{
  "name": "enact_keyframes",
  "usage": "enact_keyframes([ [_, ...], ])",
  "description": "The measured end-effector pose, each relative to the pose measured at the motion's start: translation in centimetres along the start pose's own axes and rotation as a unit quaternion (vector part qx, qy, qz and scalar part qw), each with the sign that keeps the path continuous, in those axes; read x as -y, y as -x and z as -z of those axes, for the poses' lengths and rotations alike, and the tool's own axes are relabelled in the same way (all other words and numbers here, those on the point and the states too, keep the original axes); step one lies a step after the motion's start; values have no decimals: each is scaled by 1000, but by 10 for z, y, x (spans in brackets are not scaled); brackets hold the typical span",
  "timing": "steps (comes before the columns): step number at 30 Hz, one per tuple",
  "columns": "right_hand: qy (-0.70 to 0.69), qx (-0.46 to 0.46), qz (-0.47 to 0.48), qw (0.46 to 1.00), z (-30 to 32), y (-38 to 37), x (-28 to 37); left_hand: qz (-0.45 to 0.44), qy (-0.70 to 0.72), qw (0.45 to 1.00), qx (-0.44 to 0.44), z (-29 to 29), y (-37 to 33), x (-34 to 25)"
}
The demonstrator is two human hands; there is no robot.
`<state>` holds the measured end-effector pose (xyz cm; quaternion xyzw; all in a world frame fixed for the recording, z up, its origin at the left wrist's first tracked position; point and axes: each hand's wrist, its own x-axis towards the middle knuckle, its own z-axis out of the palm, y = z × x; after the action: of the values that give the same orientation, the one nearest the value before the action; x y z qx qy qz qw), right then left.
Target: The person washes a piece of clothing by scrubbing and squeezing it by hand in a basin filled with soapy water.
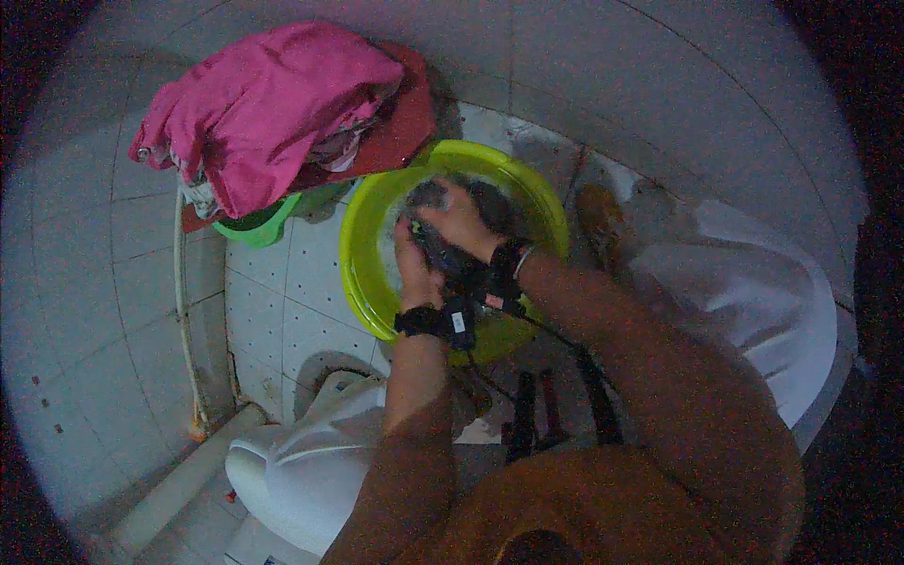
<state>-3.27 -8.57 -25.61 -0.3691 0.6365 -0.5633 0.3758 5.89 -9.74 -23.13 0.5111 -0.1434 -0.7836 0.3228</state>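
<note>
A yellow-green basin (355, 287) stands on the floor in front of me, with dark wet cloth (492, 205) and what looks like sudsy water inside. Both my hands are down in it. My left hand (415, 268) grips a bunched part of the cloth from the left side. Just above and to the right, my right hand (461, 221) closes on the same cloth, its fingertips partly hidden in the folds. Black straps with small boxes circle both wrists, and cables hang from them toward me.
A pink cloth heap (282, 104) lies on a red flat surface (412, 118) beyond the basin's left. Below that is a green container (259, 226). A thin pale pipe (184, 311) runs down the left tiled wall. White fabric (315, 471) bulges at lower left and at right.
</note>
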Motion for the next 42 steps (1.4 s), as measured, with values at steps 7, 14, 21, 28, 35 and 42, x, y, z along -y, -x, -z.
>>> enact_keyframes([
  [7,-56,57,17,997,1,12,-12,26,45,998,-22,8,-3,-4],
  [14,-46,-25,31,998,4,-5,22,-38,-108,993,-41,-7,2,-6],
  [21,102,94,146,980,-45,13,41,-120,-57,989,64,76,-36,-37],
  [28,96,-14,-43,994,38,-46,-36,93,-56,994,28,-13,-24,-14],
  [35,512,86,213,828,52,-16,-36,-307,-541,782,27,52,-73,-3],
  [42,531,153,160,818,32,6,-109,-233,-707,664,-67,91,-96,45],
])
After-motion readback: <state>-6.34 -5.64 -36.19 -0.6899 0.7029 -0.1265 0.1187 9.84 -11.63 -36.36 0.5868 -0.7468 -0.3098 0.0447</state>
